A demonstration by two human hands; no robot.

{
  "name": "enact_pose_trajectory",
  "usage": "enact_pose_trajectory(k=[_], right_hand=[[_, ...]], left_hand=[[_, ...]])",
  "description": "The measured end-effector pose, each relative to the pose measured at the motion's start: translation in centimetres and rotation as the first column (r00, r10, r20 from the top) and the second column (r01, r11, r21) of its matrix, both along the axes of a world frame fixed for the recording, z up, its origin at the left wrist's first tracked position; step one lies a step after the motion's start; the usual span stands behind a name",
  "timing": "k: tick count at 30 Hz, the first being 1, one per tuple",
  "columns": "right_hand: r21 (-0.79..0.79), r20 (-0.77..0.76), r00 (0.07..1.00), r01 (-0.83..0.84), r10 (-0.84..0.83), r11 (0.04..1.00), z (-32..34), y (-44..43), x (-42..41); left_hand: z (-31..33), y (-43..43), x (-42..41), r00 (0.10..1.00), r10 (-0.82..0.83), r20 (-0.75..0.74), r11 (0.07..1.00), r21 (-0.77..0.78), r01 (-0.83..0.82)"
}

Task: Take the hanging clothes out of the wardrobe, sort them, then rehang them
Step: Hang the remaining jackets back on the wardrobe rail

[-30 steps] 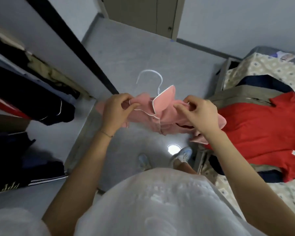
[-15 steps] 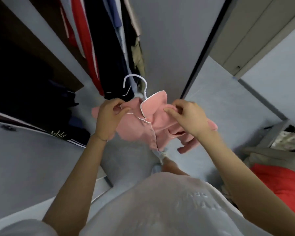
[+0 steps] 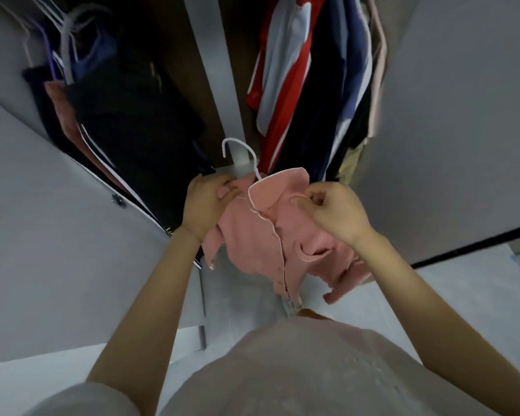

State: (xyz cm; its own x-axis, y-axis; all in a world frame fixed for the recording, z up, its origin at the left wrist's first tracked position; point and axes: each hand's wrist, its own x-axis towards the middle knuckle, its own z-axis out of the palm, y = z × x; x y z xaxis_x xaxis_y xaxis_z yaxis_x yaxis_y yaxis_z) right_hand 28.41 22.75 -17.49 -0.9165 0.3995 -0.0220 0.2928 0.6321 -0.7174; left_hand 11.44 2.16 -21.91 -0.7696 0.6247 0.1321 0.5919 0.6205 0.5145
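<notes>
A small pink shirt (image 3: pixel 261 235) with white piping hangs on a white wire hanger (image 3: pixel 240 154), whose hook sticks up in front of the open wardrobe. My left hand (image 3: pixel 204 205) grips the shirt's left shoulder. My right hand (image 3: pixel 333 211) pinches the right shoulder beside the collar. Behind the hook, red, pale blue and navy clothes (image 3: pixel 306 70) hang in the right compartment. Dark clothes (image 3: pixel 126 115) hang in the left compartment.
A grey vertical divider (image 3: pixel 213 73) separates the two wardrobe compartments. Several bare hangers (image 3: pixel 63 34) cluster at the upper left. A grey wardrobe door (image 3: pixel 57 235) stands open on the left, another grey panel (image 3: pixel 451 130) on the right. Grey floor (image 3: pixel 463 295) lies below.
The view has swung from the bed and floor round to the wardrobe. Both hands have carried the pink shirt on its hanger up to the wardrobe's middle, keeping their hold.
</notes>
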Motion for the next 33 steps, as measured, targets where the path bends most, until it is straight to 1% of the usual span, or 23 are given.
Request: enact_pose_trajectory(k=[4,9,13,16,20,25,33], right_hand=[[-0.021,-0.012,1.000,-0.015,0.015,1.000,0.7,1.2,-4.0],[-0.062,-0.029,0.999,-0.023,0.022,0.998,1.8,1.9,-8.6],[-0.134,-0.094,0.994,0.034,-0.047,0.990,2.6,2.8,-12.0],[-0.200,-0.149,0.983,0.078,-0.109,0.977,2.9,3.5,-14.8],[-0.264,-0.206,0.952,0.169,-0.227,0.950,3.2,4.3,-19.1],[-0.310,-0.224,0.910,0.271,-0.348,0.911,4.6,4.6,-24.4],[-0.356,-0.256,0.856,0.348,-0.448,0.867,6.7,4.4,-32.0]], left_hand=[[0.9,1.1,-2.9,0.998,0.061,-0.017,0.998,0.011,-0.061],[2.1,2.0,-6.1,0.981,0.148,-0.127,0.989,-0.009,-0.150],[3.0,2.5,-8.6,0.954,0.224,-0.200,0.974,0.004,-0.227],[4.1,3.3,-10.7,0.944,0.246,-0.221,0.966,-0.023,-0.258],[5.3,4.3,-14.0,0.931,0.232,-0.282,0.967,-0.035,-0.251],[5.9,4.8,-18.9,0.924,0.144,-0.355,0.983,-0.053,-0.174],[6.9,5.8,-23.6,0.938,0.114,-0.327,0.986,-0.082,-0.149]])
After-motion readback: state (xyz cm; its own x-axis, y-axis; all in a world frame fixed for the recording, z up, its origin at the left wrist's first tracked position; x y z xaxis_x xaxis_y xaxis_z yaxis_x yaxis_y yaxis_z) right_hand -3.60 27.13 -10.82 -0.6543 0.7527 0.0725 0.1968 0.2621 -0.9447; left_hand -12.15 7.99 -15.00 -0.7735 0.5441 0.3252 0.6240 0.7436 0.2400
